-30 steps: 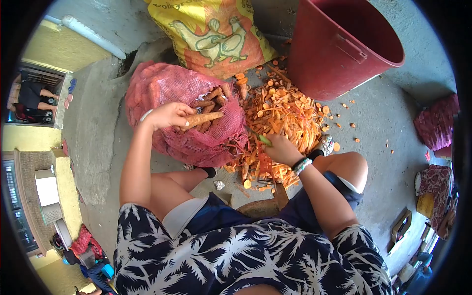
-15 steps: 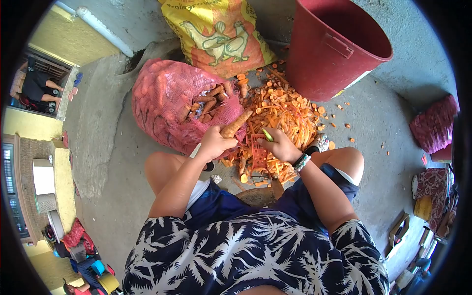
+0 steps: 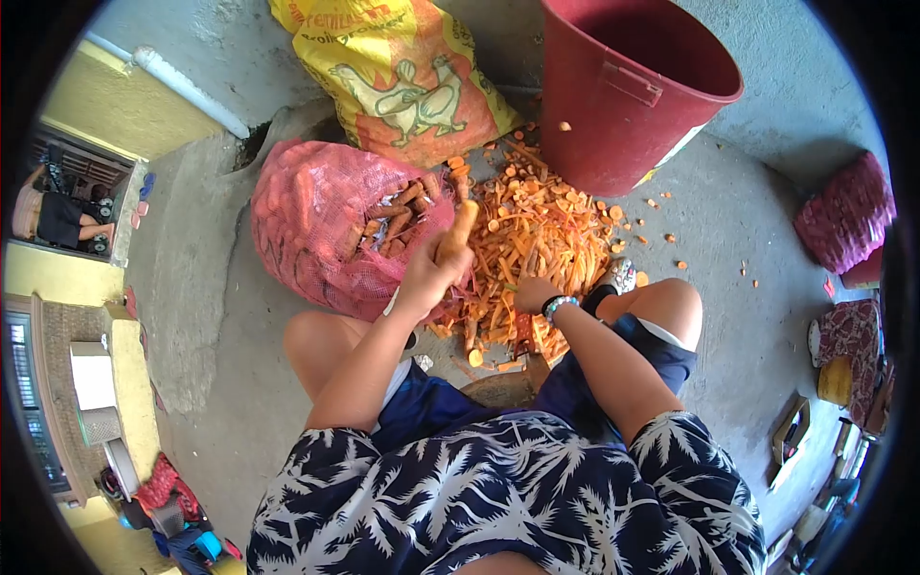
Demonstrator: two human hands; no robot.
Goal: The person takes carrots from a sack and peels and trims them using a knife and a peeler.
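Observation:
My left hand (image 3: 433, 278) is closed round the lower part of a carrot (image 3: 461, 230), which points up and away from me. My right hand (image 3: 537, 295) is closed low over the heap of carrot peelings (image 3: 556, 235), to the right of the carrot. A small bit of a green-handled tool (image 3: 511, 287) shows at its fingers; the working end cannot be made out. In front of the bucket, a small orange carrot piece (image 3: 563, 126) appears in mid-air. Left of my hands, a pink mesh sack (image 3: 316, 216) lies torn open, with unpeeled carrots (image 3: 395, 216) inside.
Behind the heap stands a tall red bucket (image 3: 632, 105). A yellow feed sack (image 3: 402, 86) leans at the wall beside it. Loose carrot slices (image 3: 670, 238) are scattered on the concrete floor (image 3: 220, 383). A purple mesh sack (image 3: 843, 216) sits far right. Another person (image 3: 59, 216) is far left.
My left hand has raised the carrot and turned it more upright. My right hand has moved down, mostly hiding the green tool. A carrot piece now appears before the bucket. The view has shifted slightly.

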